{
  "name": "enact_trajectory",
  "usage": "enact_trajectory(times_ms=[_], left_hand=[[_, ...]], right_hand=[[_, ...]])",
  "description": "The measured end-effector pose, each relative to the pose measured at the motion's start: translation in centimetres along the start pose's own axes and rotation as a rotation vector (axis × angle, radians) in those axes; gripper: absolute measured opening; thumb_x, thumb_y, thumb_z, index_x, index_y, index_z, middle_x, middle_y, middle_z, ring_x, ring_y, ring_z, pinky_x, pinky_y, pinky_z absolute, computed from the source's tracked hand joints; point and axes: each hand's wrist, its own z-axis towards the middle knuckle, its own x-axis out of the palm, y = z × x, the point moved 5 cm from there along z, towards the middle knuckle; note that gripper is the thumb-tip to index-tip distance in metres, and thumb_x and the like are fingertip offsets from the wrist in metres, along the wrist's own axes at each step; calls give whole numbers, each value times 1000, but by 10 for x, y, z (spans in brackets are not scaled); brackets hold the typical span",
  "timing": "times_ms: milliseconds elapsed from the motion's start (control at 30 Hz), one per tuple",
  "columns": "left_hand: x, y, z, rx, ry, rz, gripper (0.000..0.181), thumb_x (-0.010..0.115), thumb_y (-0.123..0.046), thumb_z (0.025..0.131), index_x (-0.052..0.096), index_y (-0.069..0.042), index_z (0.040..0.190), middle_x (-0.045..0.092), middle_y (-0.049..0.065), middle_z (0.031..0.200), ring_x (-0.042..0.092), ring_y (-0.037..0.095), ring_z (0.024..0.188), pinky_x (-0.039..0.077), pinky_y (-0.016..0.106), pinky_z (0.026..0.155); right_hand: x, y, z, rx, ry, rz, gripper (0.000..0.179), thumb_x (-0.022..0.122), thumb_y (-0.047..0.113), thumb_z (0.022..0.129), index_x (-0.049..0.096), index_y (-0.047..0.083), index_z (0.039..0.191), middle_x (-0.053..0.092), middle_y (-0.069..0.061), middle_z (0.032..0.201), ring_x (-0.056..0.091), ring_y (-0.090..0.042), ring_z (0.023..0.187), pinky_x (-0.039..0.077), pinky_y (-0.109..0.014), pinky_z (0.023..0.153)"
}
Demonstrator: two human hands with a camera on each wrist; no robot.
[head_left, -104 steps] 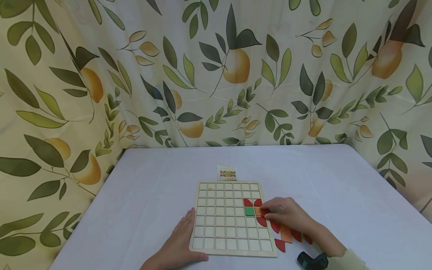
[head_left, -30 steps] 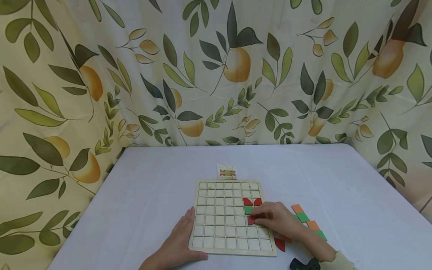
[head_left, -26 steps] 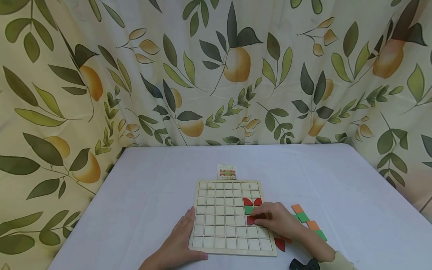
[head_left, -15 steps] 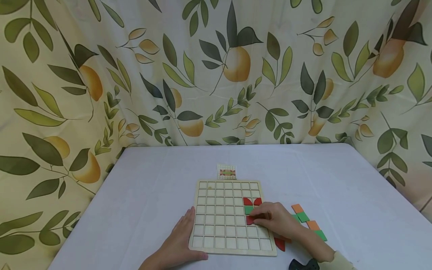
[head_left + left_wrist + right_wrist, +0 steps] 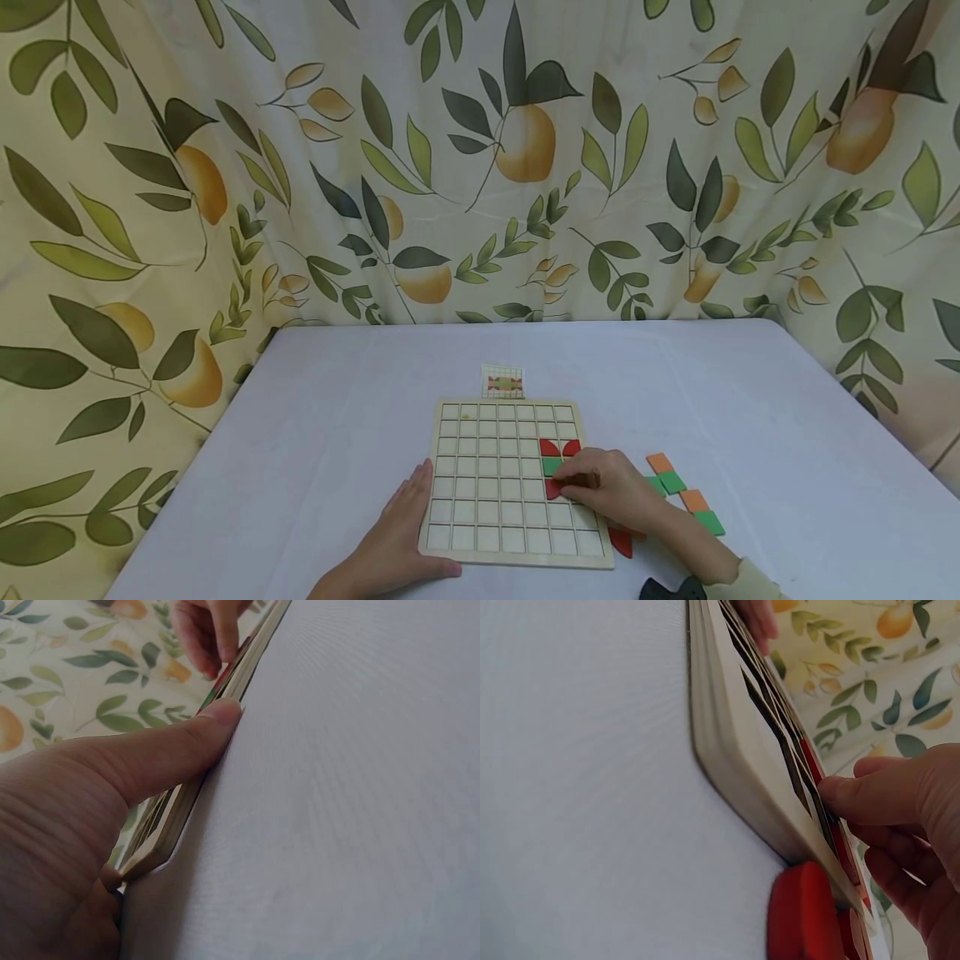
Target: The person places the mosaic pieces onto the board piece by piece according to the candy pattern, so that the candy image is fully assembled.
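A wooden grid board [image 5: 502, 500] lies flat on the table. My left hand [image 5: 393, 533] rests at its near left corner, straight fingers along the left side and thumb [image 5: 180, 750] against the near edge. Over the right part of the grid, my right hand [image 5: 611, 487] pinches a red curved-edge tile [image 5: 553, 489], which sits in or on a cell just below a green square tile [image 5: 551, 466]. Above the green one are two red tiles, one to the left [image 5: 550, 447] and one to the right [image 5: 572, 447]. The hand covers the cells beside them.
A small printed pattern card [image 5: 503, 382] lies behind the board. Right of it are loose orange [image 5: 660, 463] and green [image 5: 708, 523] square tiles, and a red tile [image 5: 621, 542] near the board's lower right corner. A patterned curtain [image 5: 480, 167] hangs behind the table.
Since the earliest frame my right hand has moved left across the board, uncovering the loose square tiles. Over the last second the pinched red tile has shifted slightly left. My left hand has stayed put.
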Motion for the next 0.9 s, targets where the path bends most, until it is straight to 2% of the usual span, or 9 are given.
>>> enact_trajectory(times_ms=[167, 333, 433, 667, 800, 900], left_hand=[[0, 0, 1, -6, 8, -4, 129, 71, -66, 59, 4, 0, 146, 6, 14, 152, 5, 26, 138, 9, 50, 108], [1, 1, 2, -25, 18, -8, 130, 71, -67, 58, 3, 0, 146, 6, 14, 152, 5, 26, 138, 8, 50, 108], [2, 1, 1, -28, 15, -13, 130, 71, -67, 58, 4, 0, 146, 6, 15, 152, 5, 27, 138, 8, 51, 108], [1, 0, 1, -26, 16, -8, 130, 69, -69, 58, 3, 1, 146, 6, 16, 152, 5, 28, 138, 8, 52, 108], [1, 1, 1, -30, 16, -7, 130, 69, -69, 58, 3, 1, 146, 6, 16, 152, 5, 28, 138, 8, 52, 108], [1, 1, 1, -27, 15, -7, 130, 69, -69, 59, 4, 0, 146, 6, 15, 152, 5, 28, 138, 9, 52, 108]], right_hand=[[-2, 1, 0, 37, -10, -16, 17, 72, 9, 79, 71, 14, 95, 65, 9, 92, 58, -7, 83, 51, -24, 70], [-6, -1, -4, 68, -19, -82, 20, 73, 10, 78, 72, 14, 98, 64, 12, 92, 56, -5, 80, 50, -23, 70], [-11, -4, -9, 65, -49, -125, 23, 74, 12, 77, 72, 16, 99, 64, 13, 92, 56, -6, 79, 50, -24, 70], [-24, -8, -19, 49, -130, -146, 23, 76, 9, 74, 72, 14, 96, 66, 10, 90, 60, -9, 84, 52, -29, 73], [-33, -12, -24, 125, -146, -184, 22, 77, 12, 74, 72, 14, 95, 66, 11, 91, 61, -11, 86, 52, -32, 75], [-41, -18, -29, 234, -143, -191, 23, 77, 17, 74, 71, 15, 96, 65, 9, 93, 61, -14, 89, 52, -35, 77]])
